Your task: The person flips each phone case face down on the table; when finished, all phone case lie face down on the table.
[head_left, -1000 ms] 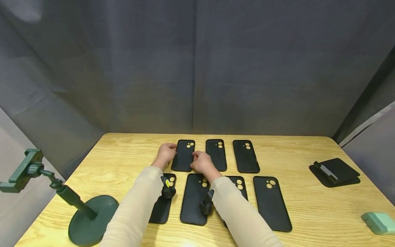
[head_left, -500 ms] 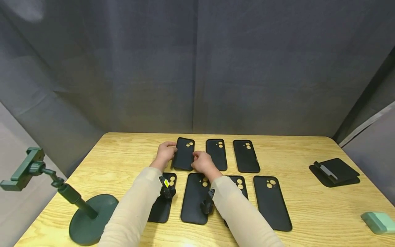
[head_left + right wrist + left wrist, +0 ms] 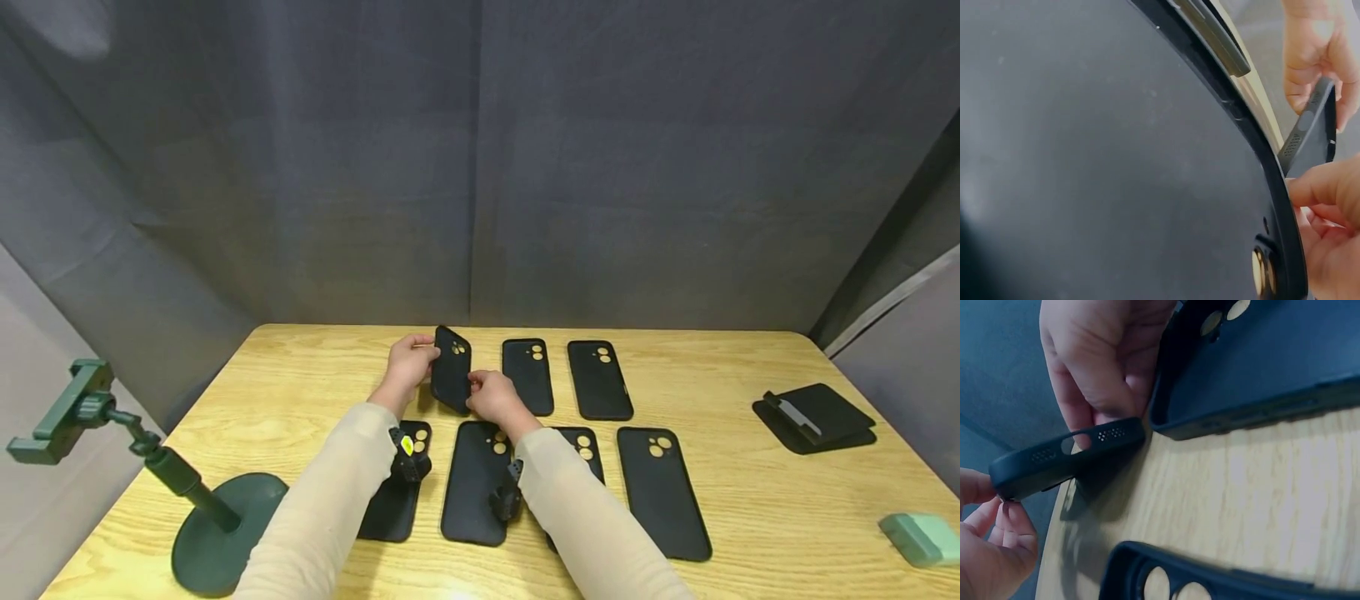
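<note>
My left hand (image 3: pixel 407 367) pinches the left edge of a black phone case (image 3: pixel 451 371). The case is tilted, its left side raised off the wooden table. At its lower right edge, my right hand (image 3: pixel 495 395) holds it between thumb and fingers. In the left wrist view, the bottom end of the phone case (image 3: pixel 1066 456) shows speaker holes and a port slot. Two more black phone cases, the middle one (image 3: pixel 527 379) and the right one (image 3: pixel 599 380), lie flat in the back row.
Several black phone cases form a front row, including one (image 3: pixel 472 479) partly under my right forearm. A green phone stand (image 3: pixel 213 533) stands at the left. On the right lie a black folded item (image 3: pixel 817 417) and a green block (image 3: pixel 921 540). A grey curtain (image 3: pixel 480 167) hangs behind the table.
The back-left phone case lay flat; its left side has been lifted and it tilts toward the right. My left hand rose slightly and moved right with it. My right hand has hardly moved.
</note>
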A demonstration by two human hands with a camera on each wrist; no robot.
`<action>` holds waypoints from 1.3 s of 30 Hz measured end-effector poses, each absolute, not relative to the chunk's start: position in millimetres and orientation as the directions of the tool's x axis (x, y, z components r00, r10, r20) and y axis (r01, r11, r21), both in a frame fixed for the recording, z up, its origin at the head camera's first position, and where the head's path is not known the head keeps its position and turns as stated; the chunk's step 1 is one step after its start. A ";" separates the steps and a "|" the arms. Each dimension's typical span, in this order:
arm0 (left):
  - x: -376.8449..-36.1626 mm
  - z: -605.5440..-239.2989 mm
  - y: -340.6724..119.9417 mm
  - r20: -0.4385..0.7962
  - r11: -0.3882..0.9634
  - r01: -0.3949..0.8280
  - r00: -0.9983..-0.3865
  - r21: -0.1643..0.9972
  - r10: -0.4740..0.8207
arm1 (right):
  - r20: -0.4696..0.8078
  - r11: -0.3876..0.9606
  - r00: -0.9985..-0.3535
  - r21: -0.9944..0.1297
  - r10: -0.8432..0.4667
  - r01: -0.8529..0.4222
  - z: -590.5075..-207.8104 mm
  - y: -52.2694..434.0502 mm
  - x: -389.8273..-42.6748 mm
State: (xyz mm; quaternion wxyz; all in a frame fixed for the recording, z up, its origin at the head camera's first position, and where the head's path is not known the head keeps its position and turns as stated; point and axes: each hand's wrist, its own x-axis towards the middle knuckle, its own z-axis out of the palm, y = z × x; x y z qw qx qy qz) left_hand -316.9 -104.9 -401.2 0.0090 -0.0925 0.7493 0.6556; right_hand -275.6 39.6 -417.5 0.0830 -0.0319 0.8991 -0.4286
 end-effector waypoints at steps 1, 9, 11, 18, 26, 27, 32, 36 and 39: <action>-316.8 -400.7 -104.3 -0.135 0.119 -0.150 -0.983 0.981 -0.127 | -0.121 0.633 -0.983 -0.774 -0.136 0.008 -418.5 39.5 -275.8; -312.4 -394.4 -97.1 -0.073 0.134 -0.089 -0.990 0.987 -0.120 | -0.109 0.652 -0.977 -0.757 -0.183 -0.038 -423.5 39.4 -277.8; -311.1 -391.8 -94.4 -0.061 0.144 -0.077 -0.991 0.986 -0.116 | -0.103 0.666 -0.975 -0.744 -0.195 -0.055 -423.4 39.0 -277.9; -307.8 -385.9 -86.3 -0.048 0.194 -0.067 -0.994 0.979 -0.100 | -0.106 0.691 -0.968 -0.718 -0.226 -0.083 -422.2 37.2 -277.5; -309.6 -387.0 -81.1 -0.041 0.193 -0.059 -0.995 0.979 -0.095 | -0.101 0.698 -0.968 -0.710 -0.229 -0.091 -420.5 36.9 -278.4; -310.0 -387.4 -80.6 -0.039 0.196 -0.057 -0.995 0.979 -0.097 | -0.097 0.698 -0.969 -0.710 -0.229 -0.094 -420.4 36.8 -278.6; -309.9 -389.5 -78.1 -0.040 0.189 -0.059 -0.994 0.980 -0.102 | -0.088 0.655 -0.969 -0.750 -0.233 -0.089 -421.2 38.7 -277.8; -308.4 -392.3 -75.2 -0.049 0.173 -0.067 -0.993 0.983 -0.103 | -0.133 0.500 -0.978 -0.865 -0.163 0.034 -423.1 43.6 -273.5; -307.7 -394.2 -73.0 -0.048 0.167 -0.064 -0.994 0.984 -0.101 | -0.171 0.324 -0.982 -0.936 -0.078 0.137 -422.4 47.5 -268.6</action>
